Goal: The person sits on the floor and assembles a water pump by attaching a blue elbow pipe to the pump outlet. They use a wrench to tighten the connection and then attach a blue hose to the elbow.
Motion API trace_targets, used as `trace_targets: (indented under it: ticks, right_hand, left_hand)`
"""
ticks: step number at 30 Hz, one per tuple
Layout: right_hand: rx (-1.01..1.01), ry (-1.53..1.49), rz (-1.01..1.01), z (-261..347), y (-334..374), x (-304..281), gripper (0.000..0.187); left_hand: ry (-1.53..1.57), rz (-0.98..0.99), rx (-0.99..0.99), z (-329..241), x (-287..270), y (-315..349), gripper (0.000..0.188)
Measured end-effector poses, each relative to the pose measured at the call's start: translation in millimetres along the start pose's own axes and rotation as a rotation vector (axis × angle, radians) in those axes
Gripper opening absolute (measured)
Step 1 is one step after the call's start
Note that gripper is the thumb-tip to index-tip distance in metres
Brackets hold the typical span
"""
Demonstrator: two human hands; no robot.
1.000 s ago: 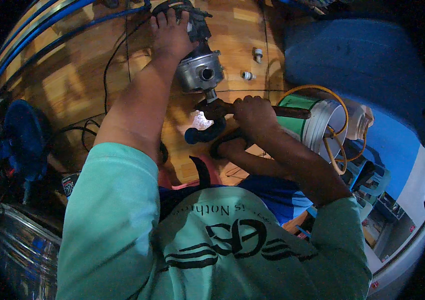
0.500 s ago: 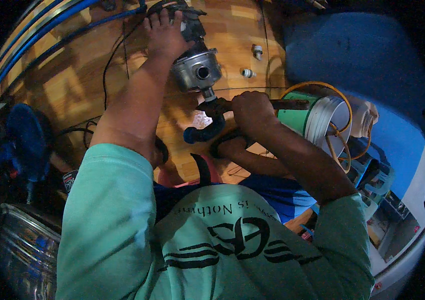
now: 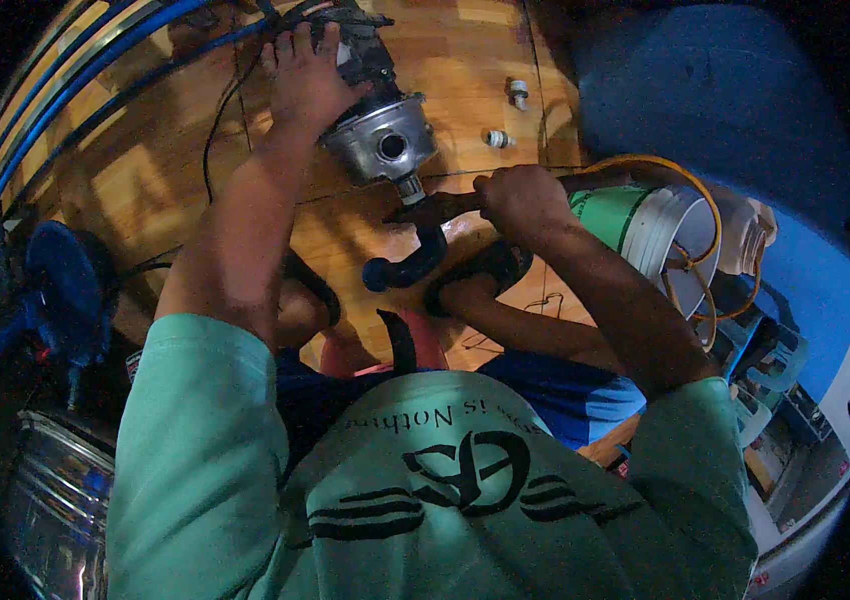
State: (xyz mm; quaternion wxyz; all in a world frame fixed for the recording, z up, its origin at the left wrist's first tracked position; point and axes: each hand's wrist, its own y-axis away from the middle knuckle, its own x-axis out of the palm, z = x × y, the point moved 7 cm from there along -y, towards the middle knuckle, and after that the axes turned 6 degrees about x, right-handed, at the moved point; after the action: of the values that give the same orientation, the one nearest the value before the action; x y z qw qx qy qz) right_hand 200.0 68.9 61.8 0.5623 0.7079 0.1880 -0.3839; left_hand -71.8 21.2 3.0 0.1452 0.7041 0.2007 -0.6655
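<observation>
A water pump with a dark motor point(image 3: 370, 62) and a shiny metal casing point(image 3: 382, 140) lies on the floor ahead of me. My left hand point(image 3: 307, 85) rests on the motor with its fingers spread. From the near side of the casing comes a short metal pipe neck point(image 3: 411, 187), joined to a dark blue curved pipe point(image 3: 415, 262) that bends toward me. My right hand point(image 3: 527, 203) is wrapped round the handle of a rusty pipe wrench point(image 3: 452, 207). The wrench's jaws sit at the joint between the neck and the blue pipe.
Two small white-and-grey fittings point(image 3: 498, 139) lie on the wood-patterned floor point(image 3: 475, 60). At right a green-and-white bucket point(image 3: 635, 225) lies on its side, with an orange hose point(image 3: 713, 225) looped over it. Blue pipes point(image 3: 95, 75) run at far left, near a blue round object point(image 3: 67, 280).
The far end of the wrench handle has swung away from me, with my right hand moving slightly forward. The pump has shifted a little left in view, my left hand staying on it.
</observation>
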Motion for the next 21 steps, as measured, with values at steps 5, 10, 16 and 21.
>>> trace_targets:
  ticks: [5, 10, 16, 21]
  right_hand:
    - [-0.080, -0.156, -0.038, -44, -36, 40, 0.031]
    - [-0.256, -0.229, -0.019, -67, -85, 112, 0.031]
    - [-0.196, -0.186, 0.044, -53, -52, 73, 0.027]
    - [-0.080, -0.132, 0.076, -19, 2, 15, 0.033]
  left_hand:
    - [-0.027, -0.010, 0.002, 3, 0, 1, 0.100]
    - [0.045, -0.100, 0.054, -10, -2, -6, 0.099]
    - [0.013, -0.031, 0.012, -2, -1, 1, 0.099]
    - [0.006, 0.018, -0.022, -2, -5, 0, 0.098]
